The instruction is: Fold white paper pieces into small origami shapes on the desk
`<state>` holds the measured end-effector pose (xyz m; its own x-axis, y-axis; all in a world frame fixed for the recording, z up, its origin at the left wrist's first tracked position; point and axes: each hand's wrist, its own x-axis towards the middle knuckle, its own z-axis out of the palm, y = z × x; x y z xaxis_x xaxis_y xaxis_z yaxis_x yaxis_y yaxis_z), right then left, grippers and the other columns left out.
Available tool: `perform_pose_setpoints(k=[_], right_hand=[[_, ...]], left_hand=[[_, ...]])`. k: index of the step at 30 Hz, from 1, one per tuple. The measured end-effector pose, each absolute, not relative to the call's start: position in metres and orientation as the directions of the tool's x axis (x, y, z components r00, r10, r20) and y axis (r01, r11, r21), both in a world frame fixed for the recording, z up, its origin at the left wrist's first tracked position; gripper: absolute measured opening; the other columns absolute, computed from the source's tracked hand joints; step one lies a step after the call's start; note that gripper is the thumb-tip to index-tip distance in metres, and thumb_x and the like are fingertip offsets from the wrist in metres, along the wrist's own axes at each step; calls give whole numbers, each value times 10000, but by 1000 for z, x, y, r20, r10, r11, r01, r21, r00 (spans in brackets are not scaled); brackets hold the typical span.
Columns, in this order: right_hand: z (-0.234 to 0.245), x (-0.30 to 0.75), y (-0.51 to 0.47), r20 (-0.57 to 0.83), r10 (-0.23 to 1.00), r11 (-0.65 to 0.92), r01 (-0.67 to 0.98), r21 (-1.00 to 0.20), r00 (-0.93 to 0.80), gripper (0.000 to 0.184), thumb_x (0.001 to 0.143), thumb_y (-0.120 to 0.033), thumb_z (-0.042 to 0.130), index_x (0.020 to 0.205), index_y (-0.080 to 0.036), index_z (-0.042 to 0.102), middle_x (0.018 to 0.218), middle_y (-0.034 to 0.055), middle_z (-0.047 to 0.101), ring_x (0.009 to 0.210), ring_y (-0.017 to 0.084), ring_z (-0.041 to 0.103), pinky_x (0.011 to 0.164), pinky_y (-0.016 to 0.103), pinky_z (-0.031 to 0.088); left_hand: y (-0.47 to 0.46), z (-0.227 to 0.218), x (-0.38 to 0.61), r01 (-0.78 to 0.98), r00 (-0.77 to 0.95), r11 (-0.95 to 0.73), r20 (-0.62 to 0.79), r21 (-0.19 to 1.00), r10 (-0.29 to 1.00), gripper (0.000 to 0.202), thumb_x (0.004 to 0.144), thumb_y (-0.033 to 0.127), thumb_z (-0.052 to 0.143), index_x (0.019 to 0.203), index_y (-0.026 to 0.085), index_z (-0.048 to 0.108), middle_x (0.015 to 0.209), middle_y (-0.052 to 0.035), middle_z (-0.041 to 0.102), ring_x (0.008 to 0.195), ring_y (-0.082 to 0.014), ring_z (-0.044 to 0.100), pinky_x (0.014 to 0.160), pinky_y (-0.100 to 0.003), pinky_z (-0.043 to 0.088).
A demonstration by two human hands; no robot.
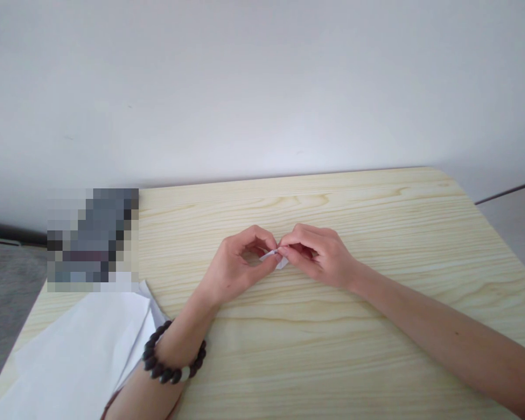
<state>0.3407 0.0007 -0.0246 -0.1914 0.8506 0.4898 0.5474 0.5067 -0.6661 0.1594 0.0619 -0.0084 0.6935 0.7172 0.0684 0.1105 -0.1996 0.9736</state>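
Head view, small paper [282,264], between hands [235,262]

I'm working indoors here, at a pale wood-grain tabletop [332,361] that's running up close to a plain white wall [262,87]! Loose white sheets [79,344] are lying to my left, and grey floor [4,291] is showing beyond the edge. It's looking like a desk spot, though whether home or office, I'm not managing to tell!

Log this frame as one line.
left hand: pinching small white paper | right hand: pinching same paper | white sheets: on wood-grain table, left side
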Motion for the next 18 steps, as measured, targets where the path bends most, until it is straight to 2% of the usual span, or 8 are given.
perform_pose_setpoints(k=[6, 13, 18], right_hand=[[-25, 340, 0, 496, 840, 527, 552, -646, -220, 46, 908, -213, 548, 887, -194, 584, 685, -25, 568, 543, 71, 447, 515, 201, 344], [-24, 341, -1, 512, 841, 510, 572, -642, -175, 38, 915, -213, 539, 900, -197, 570, 709, -12, 558, 562, 85, 445, 517, 218, 361], [-23, 342, 1, 596, 801, 512, 581, -633, -56, 55, 899, -166, 549, 885, -206, 583, 770, 19, 588, 643, 115, 512, 537, 233, 428]], left_hand=[[62, -6, 159, 90, 702, -184, 69, 979, 709, 92, 787, 174, 640, 771, 161, 551, 763, -7, 597, 692, -111, 584, 656, -231, 498], [63, -10, 158, 16, 665, -75, 46, 997, 746, 135, 798, 225, 671, 771, 170, 551, 794, -19, 606, 753, -140, 609, 652, -254, 534], [65, -12, 160, -77, 585, 27, 23, 997, 811, 161, 748, 220, 742, 760, 155, 595, 872, -52, 703, 882, -184, 668, 775, -307, 564]])
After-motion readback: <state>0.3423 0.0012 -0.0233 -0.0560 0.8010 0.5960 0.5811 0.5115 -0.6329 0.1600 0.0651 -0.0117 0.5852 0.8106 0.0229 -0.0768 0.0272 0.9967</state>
